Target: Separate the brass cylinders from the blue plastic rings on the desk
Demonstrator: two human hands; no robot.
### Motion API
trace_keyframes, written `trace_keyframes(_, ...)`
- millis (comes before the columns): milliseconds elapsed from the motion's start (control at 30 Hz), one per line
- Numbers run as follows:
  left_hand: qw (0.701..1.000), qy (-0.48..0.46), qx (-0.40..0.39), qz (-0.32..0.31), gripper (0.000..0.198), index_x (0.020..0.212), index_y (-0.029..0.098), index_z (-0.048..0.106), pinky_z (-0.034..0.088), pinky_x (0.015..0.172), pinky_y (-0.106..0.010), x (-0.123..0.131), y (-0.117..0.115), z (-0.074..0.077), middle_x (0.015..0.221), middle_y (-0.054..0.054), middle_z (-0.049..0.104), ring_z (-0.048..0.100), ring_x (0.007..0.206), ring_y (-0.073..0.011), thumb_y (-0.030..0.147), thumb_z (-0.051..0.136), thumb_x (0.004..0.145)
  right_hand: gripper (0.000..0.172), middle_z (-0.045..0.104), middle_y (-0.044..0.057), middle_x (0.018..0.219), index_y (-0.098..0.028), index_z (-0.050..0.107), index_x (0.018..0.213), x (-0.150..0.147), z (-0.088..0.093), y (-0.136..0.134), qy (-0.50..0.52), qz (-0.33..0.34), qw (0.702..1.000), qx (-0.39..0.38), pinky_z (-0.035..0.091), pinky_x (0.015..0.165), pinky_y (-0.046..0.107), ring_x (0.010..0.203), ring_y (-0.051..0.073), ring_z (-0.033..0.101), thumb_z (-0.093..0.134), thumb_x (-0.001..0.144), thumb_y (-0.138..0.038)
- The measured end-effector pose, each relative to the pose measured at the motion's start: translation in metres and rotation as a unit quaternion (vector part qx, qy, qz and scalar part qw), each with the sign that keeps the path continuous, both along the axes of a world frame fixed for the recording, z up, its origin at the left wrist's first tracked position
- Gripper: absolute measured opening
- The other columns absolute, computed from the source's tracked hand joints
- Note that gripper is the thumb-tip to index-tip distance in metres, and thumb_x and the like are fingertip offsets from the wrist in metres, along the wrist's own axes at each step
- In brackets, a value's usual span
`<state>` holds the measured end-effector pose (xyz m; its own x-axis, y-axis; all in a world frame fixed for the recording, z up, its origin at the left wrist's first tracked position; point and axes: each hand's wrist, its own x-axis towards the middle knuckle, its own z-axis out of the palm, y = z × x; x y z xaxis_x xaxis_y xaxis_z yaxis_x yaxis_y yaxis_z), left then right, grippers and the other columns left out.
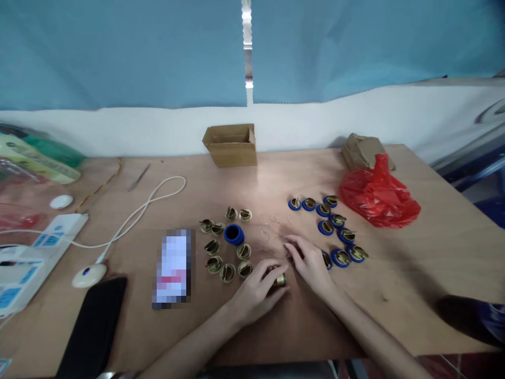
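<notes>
My left hand [258, 288] rests on the wooden table [394, 273] with its fingers curled round a small brass ring part [280, 280]. Just to its right, my right hand [310, 260] lies palm down, its fingertips pinched together at something too small to name. To the left of both hands lie several loose brass parts [221, 247] around one blue cap [234, 234]. To the right, an arc of several brass parts seated in blue caps [335, 231] curves round. A few thin wire hooks [270, 227] lie ahead of my hands.
A red plastic bag [376, 197] and a folded cardboard pile [363, 150] sit at the back right. An open cardboard box [232, 143] stands at the wall. A phone [172, 268], a black case [94, 326], a white cable [138, 213] and a power strip [35, 252] lie left.
</notes>
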<state>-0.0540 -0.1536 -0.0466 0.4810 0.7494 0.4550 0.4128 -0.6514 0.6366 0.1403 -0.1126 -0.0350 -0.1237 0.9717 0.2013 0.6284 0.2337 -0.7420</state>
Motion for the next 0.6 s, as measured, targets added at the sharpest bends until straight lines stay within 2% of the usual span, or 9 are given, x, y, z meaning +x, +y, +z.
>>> trace_keyframes(100, 1.000, 0.012, -0.005, 0.001, 0.042, 0.132, 0.018, 0.056, 0.059, 0.097, -0.037, 0.0002, 0.0006, -0.0021, 0.118, -0.013, 0.064, 0.066, 0.112, -0.0239, 0.019, 0.067, 0.091, 0.024, 0.076, 0.011, 0.108, -0.019, 0.067, 0.113, -0.0010, -0.0024, 0.0014, -0.005, 0.013, 1.000, 0.027, 0.058, 0.089, 0.039, 0.097, 0.026, 0.073, 0.047, 0.100, -0.024)
trace_keyframes(233, 1.000, 0.025, -0.007, -0.017, 0.037, 0.125, 0.019, 0.058, 0.059, 0.097, -0.037, 0.0012, 0.0021, -0.0012, 0.119, -0.012, 0.065, 0.067, 0.112, -0.0241, 0.021, 0.069, 0.089, 0.031, 0.075, 0.011, 0.099, -0.019, 0.067, 0.117, 0.0008, -0.0040, 0.0040, -0.001, 0.033, 0.999, 0.035, 0.059, 0.077, 0.036, 0.079, 0.022, 0.072, 0.041, 0.100, -0.020)
trace_keyframes(467, 0.999, 0.033, 0.003, -0.012, 0.036, 0.122, 0.021, 0.059, 0.059, 0.097, -0.037, 0.0024, 0.0043, 0.0007, 0.119, -0.010, 0.066, 0.069, 0.110, -0.0232, 0.021, 0.070, 0.088, 0.032, 0.075, 0.006, 0.087, -0.020, 0.057, 0.127, 0.0034, -0.0005, 0.0055, 0.030, 0.014, 0.999, 0.008, 0.058, 0.073, 0.035, 0.070, 0.022, 0.073, 0.041, 0.100, -0.023)
trace_keyframes(600, 0.999, 0.033, 0.003, -0.015, 0.034, 0.123, 0.021, 0.058, 0.059, 0.097, -0.037, 0.0021, 0.0040, 0.0007, 0.119, -0.010, 0.066, 0.068, 0.110, -0.0227, 0.022, 0.068, 0.090, 0.022, 0.071, 0.003, 0.077, -0.021, 0.057, 0.116, 0.0020, 0.0011, 0.0054, 0.029, -0.005, 1.000, 0.004, 0.055, 0.065, 0.030, 0.067, 0.021, 0.071, 0.040, 0.103, -0.026)
